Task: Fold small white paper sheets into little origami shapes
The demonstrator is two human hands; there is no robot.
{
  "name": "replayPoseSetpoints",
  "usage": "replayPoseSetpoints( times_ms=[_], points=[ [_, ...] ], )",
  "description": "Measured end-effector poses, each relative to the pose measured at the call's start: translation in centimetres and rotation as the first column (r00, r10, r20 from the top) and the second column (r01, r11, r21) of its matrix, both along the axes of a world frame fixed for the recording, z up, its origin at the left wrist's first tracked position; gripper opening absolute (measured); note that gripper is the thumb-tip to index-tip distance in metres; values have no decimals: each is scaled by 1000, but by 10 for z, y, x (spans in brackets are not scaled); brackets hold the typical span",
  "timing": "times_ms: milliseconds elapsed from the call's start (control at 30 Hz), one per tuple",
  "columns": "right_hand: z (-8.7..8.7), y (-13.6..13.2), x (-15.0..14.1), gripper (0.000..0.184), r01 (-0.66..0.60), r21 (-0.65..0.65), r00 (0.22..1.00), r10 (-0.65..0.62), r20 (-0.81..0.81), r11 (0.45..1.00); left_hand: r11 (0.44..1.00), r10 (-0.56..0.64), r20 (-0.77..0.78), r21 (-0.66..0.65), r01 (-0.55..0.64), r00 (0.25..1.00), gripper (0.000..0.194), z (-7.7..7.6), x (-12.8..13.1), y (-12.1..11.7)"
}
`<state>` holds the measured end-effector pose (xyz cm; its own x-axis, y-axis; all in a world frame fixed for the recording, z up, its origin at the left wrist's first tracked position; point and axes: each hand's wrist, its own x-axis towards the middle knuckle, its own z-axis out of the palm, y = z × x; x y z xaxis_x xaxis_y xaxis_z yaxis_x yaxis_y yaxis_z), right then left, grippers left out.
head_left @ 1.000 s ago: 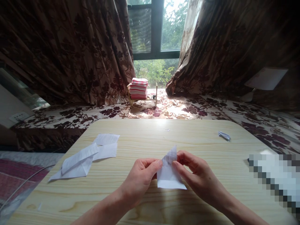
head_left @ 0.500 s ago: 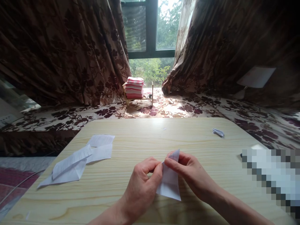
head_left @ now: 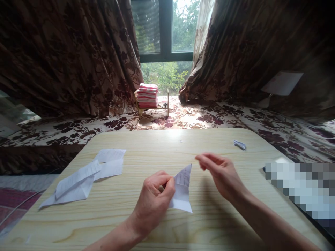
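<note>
My left hand [head_left: 157,202] pinches the left edge of a small piece of paper [head_left: 181,191] between thumb and forefinger. The paper is held up over the table, creased across the middle, with dark lines of writing on its upper part. Apart from it, to the right, my right hand [head_left: 222,174] hovers with thumb and fingers drawn together; whatever is between the tips, if anything, is too small to make out. Left of my hands lie torn strips of printed paper [head_left: 75,183], partly overlapping, on the wooden table [head_left: 125,216].
A folded paper piece [head_left: 239,144] lies at the table's far right. Tiny scraps [head_left: 180,141] rest near the back edge. A blurred-out device [head_left: 300,191] occupies the right side. Beyond the table, a small rack holds folded pink-and-white cloths [head_left: 147,96].
My right hand has let go of the paper and moved away up and to the right. My left hand keeps hold of the paper, which has shifted slightly left in view.
</note>
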<state>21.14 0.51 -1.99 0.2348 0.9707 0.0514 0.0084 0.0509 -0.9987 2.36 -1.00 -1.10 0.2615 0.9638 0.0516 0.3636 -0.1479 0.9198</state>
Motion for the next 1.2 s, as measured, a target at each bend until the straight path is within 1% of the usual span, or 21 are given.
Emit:
replayPoseSetpoints(
  times_ms=[33,67,100,133,200,267,333,400,500,533,567,600,633,667,700,733,833,933,1000,1100,1200],
  points=[
    [-1,2,3,25,108,10,994,-107,-20,994,1000,30,17,-1,-30,999,34,1,0,0],
    [-1,3,4,27,127,15,992,-127,-15,992,998,58,38,5,-59,998,34,2,0,0],
    [-2,2,3,31,68,14,998,-69,8,998,997,79,56,21,-80,995,34,3,0,-1],
    [-2,1,1,34,-48,13,998,48,46,999,996,83,72,39,-86,994,34,5,2,-1],
    [-1,-5,-8,37,-237,-15,961,237,140,971,997,55,87,47,-59,995,34,7,6,-2],
    [0,-11,-17,36,-272,-6,951,270,148,962,999,35,101,2,-36,994,33,9,10,0],
    [0,-15,-22,35,-319,-3,940,317,128,948,995,-8,155,-98,24,988,30,9,13,4],
    [-1,-14,-21,35,-316,12,943,313,118,949,977,-60,210,-189,100,976,28,10,14,10],
    [-6,-6,-6,36,-258,56,952,244,183,964,956,-121,238,-232,177,964,29,12,13,21],
    [-8,-3,1,35,-210,80,956,187,228,975,960,-109,239,-228,165,965,29,13,11,25],
    [-11,0,8,34,-116,94,958,87,272,989,965,-79,248,-223,136,966,31,14,10,29],
    [-13,2,14,33,-7,123,949,-32,313,992,971,-25,268,-224,88,963,32,14,8,32],
    [-16,4,18,29,43,167,929,-101,357,985,972,38,300,-234,35,953,34,14,6,35],
    [-18,4,19,26,31,258,907,-135,399,966,966,103,334,-257,-14,937,35,13,3,37],
    [-20,2,17,22,-5,387,882,-178,436,922,958,157,364,-282,-52,918,36,12,1,38],
    [-21,0,12,20,-88,505,846,-203,493,859,948,199,390,-308,-76,899,37,10,-1,38],
    [-19,-10,-12,40,-323,619,654,-304,693,716,923,279,472,-373,-97,837,39,4,-2,37],
    [-12,-18,-32,36,-456,644,534,-390,750,614,895,324,574,-443,-48,752,38,0,3,32],
    [-7,-20,-37,29,-482,654,512,-418,750,583,878,317,627,-477,29,711,33,-2,6,28],
    [0,-21,-35,22,-511,668,532,-411,740,542,853,259,683,-494,170,682,28,-1,6,24],
    [2,-22,-30,23,-524,672,543,-403,737,523,812,231,664,-534,235,712,24,2,-1,23]
  ],
)
